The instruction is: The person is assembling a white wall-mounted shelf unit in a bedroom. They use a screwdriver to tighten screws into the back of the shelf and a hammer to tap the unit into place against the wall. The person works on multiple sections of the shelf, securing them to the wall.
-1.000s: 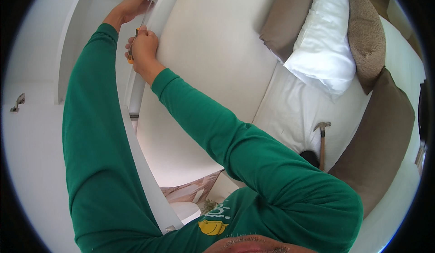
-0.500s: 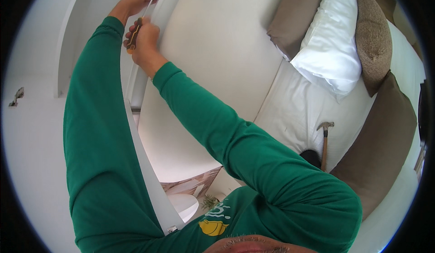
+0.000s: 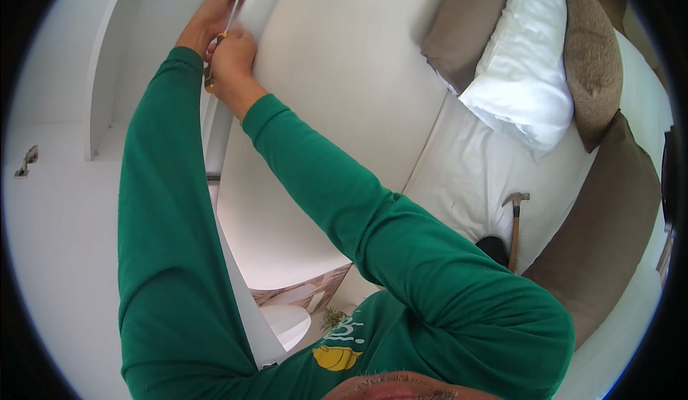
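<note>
Holding screwdriver [image 3: 221, 39], wearing lettered shirt [image 3: 444, 285]

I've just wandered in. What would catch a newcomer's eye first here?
Probably the long green sleeves, leading to the upper left, where the right hand grips a screwdriver and the left hand is beside its shaft. Next, the shiny white cushion between brown ones at upper right, and the claw hammer lying on white fabric below them.

Home, seemingly bedroom: pillows [image 3: 598, 239] on white sheet [image 3: 455, 167], white cabinet [image 3: 61, 249].
</note>
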The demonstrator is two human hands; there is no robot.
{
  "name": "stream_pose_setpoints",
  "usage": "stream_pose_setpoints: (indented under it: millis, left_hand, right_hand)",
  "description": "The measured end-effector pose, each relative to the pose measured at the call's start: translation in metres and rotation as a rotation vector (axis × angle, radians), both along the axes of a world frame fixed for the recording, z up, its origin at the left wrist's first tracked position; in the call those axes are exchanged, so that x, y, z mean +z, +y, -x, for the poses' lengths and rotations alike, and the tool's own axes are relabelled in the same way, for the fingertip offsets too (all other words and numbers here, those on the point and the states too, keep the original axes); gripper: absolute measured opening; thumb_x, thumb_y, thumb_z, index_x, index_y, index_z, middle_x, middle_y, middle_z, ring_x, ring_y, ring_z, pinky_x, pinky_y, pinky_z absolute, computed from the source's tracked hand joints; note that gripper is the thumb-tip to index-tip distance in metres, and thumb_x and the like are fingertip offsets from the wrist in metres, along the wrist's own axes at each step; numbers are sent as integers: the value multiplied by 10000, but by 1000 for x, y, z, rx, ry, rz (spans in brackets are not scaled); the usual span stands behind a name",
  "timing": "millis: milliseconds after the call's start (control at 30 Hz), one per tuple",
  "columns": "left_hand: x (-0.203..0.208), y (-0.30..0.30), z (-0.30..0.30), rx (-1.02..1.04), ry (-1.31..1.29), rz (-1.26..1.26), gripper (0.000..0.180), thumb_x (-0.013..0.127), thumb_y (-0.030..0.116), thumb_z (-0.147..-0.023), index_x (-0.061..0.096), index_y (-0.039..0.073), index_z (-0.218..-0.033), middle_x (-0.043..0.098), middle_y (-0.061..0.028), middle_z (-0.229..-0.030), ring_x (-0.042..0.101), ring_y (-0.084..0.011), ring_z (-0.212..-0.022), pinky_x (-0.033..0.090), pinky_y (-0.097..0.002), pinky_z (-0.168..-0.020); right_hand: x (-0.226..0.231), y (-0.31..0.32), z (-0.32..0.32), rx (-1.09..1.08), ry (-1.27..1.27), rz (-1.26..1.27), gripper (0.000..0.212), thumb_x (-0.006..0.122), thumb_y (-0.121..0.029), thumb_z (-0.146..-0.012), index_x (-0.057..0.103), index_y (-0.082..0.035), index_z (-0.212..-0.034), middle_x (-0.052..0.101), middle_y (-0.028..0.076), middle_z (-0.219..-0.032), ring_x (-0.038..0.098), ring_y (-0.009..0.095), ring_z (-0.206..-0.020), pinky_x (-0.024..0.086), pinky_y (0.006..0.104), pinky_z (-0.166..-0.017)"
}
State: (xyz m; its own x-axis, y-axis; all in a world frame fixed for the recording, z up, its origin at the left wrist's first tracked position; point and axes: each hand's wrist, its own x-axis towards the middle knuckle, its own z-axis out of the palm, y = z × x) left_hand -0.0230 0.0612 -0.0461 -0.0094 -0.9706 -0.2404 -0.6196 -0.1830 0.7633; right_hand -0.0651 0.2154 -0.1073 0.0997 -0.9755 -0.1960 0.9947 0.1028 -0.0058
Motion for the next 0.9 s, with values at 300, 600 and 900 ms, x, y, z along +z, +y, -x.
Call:
stream_pose_setpoints:
  millis: [300,600,900]
  left_hand:
    - [2,1,2,49,154,-23,454,548,454,-1135,709,56,-1283,750,-111,-1207,699,-266,-1025,579,-446,-960]
    - [-4,-19,1,117,297,-19,374,536,348,-1154,629,40,-1344,713,-112,-1232,694,-279,-1087,574,-459,-1039]
    - [-3,-29,-10,85,341,33,294,553,253,-1145,639,20,-1303,694,-94,-1164,667,-248,-1011,583,-436,-1020]
  right_hand:
    - [-2,24,5,-76,214,86,268,552,-248,-1141,582,-7,-1255,688,135,-1020,672,237,-861,561,411,-739]
    - [3,25,16,-37,237,18,251,474,-217,-1166,626,-38,-1256,701,175,-1117,670,317,-995,545,449,-882]
    - [5,20,3,-114,407,-118,266,559,-197,-1109,616,33,-1231,691,180,-1135,688,281,-991,583,443,-809]
